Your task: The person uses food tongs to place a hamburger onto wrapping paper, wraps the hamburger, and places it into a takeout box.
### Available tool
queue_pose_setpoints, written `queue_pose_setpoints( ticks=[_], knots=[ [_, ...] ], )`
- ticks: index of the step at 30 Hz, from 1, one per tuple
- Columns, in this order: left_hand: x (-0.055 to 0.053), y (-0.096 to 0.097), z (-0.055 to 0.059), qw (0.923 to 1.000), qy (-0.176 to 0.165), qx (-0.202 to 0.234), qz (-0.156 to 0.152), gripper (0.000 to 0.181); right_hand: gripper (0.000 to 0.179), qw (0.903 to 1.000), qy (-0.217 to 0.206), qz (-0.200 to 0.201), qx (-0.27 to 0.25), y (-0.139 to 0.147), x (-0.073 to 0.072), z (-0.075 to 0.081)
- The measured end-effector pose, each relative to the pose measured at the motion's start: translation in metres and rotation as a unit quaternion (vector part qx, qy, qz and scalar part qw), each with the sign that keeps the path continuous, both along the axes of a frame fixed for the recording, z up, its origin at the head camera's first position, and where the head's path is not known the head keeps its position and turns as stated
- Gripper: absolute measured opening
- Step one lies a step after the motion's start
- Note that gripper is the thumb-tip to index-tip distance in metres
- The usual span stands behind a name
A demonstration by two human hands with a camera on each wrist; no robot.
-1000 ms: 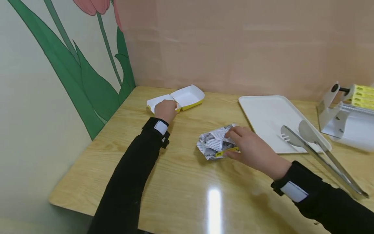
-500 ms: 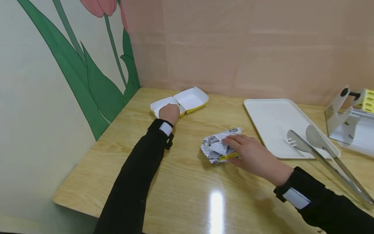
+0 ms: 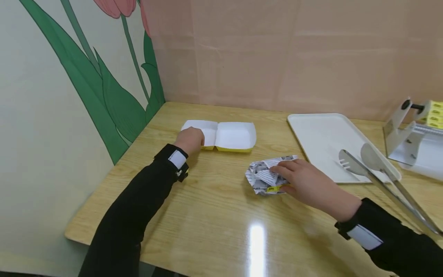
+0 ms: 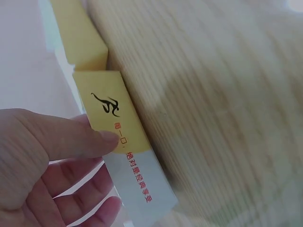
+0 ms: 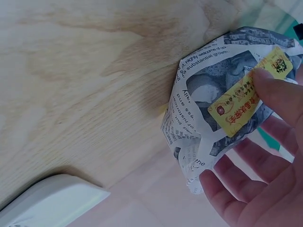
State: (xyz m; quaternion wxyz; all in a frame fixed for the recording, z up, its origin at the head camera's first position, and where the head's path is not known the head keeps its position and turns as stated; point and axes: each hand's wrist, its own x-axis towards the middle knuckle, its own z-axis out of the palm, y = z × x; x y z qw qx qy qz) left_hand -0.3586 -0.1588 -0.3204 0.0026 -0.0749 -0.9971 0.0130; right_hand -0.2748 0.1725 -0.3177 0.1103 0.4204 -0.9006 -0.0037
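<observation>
An unfolded clamshell takeaway box (image 3: 236, 135), white inside and yellow outside, lies on the table at the back left in the head view. My left hand (image 3: 189, 141) pinches its near wall. In the left wrist view the thumb (image 4: 80, 139) presses the printed outside of the wall, and the other fingers reach behind it. To the right, my right hand (image 3: 311, 186) holds a package (image 3: 261, 176) wrapped in newspaper-print paper. A yellow sticker (image 5: 236, 106) seals that wrapper, under the right thumb. What the wrapper contains is hidden.
A white tray (image 3: 316, 134) lies at the back right. Metal serving tongs (image 3: 392, 190) rest with their heads on it and handles on the table. Beyond stands a white dispenser (image 3: 398, 138) with a yellow-printed roll (image 3: 435, 115). A wall runs along the back.
The takeaway box has turned from slanted to nearly square with the back wall, its right half coming nearer. My left hand shifted left with it. The wrapped package slid slightly right with my right hand.
</observation>
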Motion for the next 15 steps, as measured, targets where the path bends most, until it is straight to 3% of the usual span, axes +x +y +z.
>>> queue_pose_setpoints(
  ticks=[6, 15],
  knots=[
    [0.01, -0.001, 0.002, 0.9997, -0.016, 0.006, -0.014, 0.021, 0.055, 0.9998, 0.01, 0.009, -0.013, 0.018, 0.013, -0.002],
    [0.012, 0.001, 0.001, 0.9982, -0.008, 0.007, -0.059, 0.023, 0.056, 0.9971, 0.047, 0.036, -0.048, 0.044, 0.027, -0.008]
  ],
)
